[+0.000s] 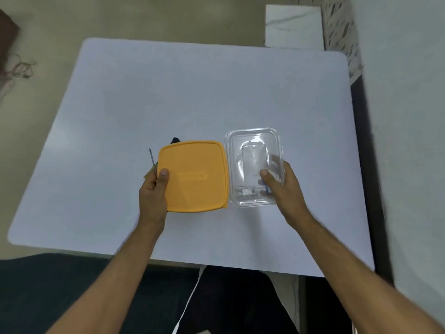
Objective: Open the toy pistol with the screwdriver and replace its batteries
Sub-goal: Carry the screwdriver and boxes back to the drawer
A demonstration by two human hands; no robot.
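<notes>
Left hand (154, 189) gripping orange lid (195, 175) edge, thin screwdriver (153, 162) alongside. Right hand (285, 186) grasping clear container (255, 165). Both above white table (168, 92).

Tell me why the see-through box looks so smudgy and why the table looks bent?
In the head view, the clear box is smeared by motion blur and pale glare where the right hand grips it; the orange lid in the left hand looks sharper; the wide-angle lens bows the white table edges, and the right wall is streaked with blur.
</notes>
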